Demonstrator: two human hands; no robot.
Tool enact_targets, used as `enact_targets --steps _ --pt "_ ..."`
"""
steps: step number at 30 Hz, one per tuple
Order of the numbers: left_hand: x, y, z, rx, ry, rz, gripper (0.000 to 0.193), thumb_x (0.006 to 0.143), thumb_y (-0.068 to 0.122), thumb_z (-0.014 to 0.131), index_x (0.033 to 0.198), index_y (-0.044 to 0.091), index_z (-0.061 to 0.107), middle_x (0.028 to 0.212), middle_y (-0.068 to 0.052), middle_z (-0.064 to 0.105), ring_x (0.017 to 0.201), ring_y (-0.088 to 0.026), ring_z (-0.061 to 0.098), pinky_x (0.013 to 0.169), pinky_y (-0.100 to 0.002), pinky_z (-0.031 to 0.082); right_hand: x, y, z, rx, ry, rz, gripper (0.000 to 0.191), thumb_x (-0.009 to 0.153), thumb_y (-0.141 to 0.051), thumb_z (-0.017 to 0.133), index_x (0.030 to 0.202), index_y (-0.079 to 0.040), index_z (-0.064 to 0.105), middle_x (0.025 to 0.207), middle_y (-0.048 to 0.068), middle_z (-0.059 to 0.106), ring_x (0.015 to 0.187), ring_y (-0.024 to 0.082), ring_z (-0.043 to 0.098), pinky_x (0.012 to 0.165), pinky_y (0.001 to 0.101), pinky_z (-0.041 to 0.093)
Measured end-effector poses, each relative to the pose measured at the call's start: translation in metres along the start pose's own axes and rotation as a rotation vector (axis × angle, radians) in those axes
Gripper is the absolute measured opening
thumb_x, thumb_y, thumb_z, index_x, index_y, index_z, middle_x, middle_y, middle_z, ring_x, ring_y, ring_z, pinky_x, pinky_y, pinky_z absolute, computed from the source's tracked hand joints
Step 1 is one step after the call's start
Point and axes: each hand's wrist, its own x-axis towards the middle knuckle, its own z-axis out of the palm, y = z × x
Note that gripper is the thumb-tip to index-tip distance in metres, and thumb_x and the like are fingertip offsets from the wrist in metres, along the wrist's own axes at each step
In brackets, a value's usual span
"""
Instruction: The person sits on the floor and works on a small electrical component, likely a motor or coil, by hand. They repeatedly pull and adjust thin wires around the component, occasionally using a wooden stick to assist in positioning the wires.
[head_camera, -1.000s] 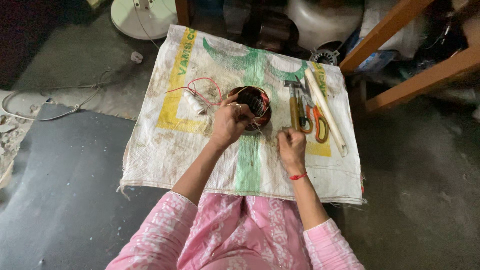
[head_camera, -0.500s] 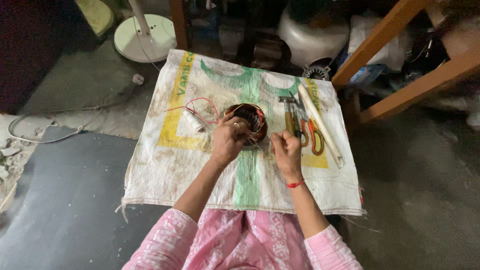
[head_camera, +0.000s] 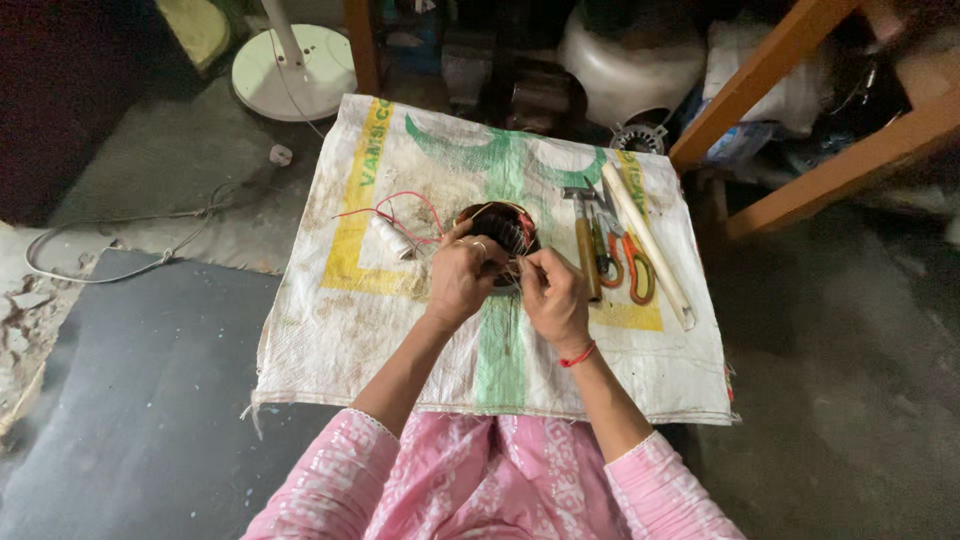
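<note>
Right hand (head_camera: 553, 297) has joined left hand (head_camera: 462, 281) on round copper-wound coil (head_camera: 503, 228).

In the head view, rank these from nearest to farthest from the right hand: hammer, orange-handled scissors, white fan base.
From the right hand:
1. Hammer, just to its right on the sack.
2. Orange-handled scissors, farther right, beyond the hammer.
3. White fan base, far upper left on the floor.

The person wears a pink garment patterned with small white motifs, its sleeves ending near the elbows and leaving the forearms bare. A thin red thread bracelet (head_camera: 577, 355) circles the wrist of the right hand (head_camera: 556, 298). On a finger of the left hand (head_camera: 462, 280), left of that bracelet, sits a ring (head_camera: 480, 245) (pale metal, it seems).
</note>
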Motion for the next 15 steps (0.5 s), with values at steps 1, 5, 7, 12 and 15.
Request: enact_targets --steps 1,5,7,12,15 --pt "-0.001 -0.002 0.001 0.0 0.009 -0.007 0.011 0.074 0.002 0.071 0.08 0.011 0.073 0.084 -0.005 0.075 0.087 -0.027 0.072 0.114 -0.048 0.044 -0.002 0.001 -0.004 -0.011 0.002 -0.017 0.014 0.099 -0.009 0.066 0.088 -0.001 0.062 0.074 0.012 0.065 0.062 0.02 0.064 0.057 0.0334 0.047" --pt "-0.001 -0.007 0.003 -0.024 0.049 -0.025 0.01 0.071 0.006 0.076 0.078 0.012 0.075 0.083 -0.004 0.076 0.087 -0.026 0.072 0.112 -0.046 0.046 -0.007 0.017 -0.022 -0.054 -0.011 0.03 0.015 0.099 -0.009 0.067 0.087 -0.001 0.062 0.071 0.009 0.064 0.059 0.016 0.06 0.056 0.0319 0.046" --pt "0.0 -0.007 0.005 -0.029 0.059 -0.031 0.009 0.07 0.009 0.079 0.077 0.013 0.076 0.083 -0.004 0.076 0.091 -0.028 0.072 0.109 -0.045 0.047 -0.011 0.027 -0.032 -0.054 0.003 0.096 0.016 0.098 -0.009 0.068 0.086 -0.001 0.063 0.068 0.008 0.062 0.056 0.013 0.056 0.054 0.0309 0.043" --pt "0.002 -0.003 0.003 0.007 0.019 -0.11 0.01 0.072 0.007 0.079 0.08 0.014 0.078 0.081 -0.005 0.076 0.082 -0.026 0.074 0.116 -0.044 0.045 -0.033 0.034 -0.045 0.128 0.092 0.211 0.021 0.102 -0.01 0.067 0.085 -0.002 0.06 0.068 0.005 0.053 0.061 0.008 0.046 0.054 0.0289 0.038" --pt "0.005 -0.002 0.002 -0.003 0.022 -0.116 0.01 0.07 0.011 0.081 0.078 0.014 0.077 0.08 -0.007 0.074 0.085 -0.029 0.073 0.114 -0.043 0.045 -0.052 0.027 -0.04 -0.052 0.138 0.138 0.021 0.096 -0.008 0.07 0.08 0.0 0.057 0.06 0.007 0.054 0.053 0.013 0.048 0.053 0.0311 0.04"
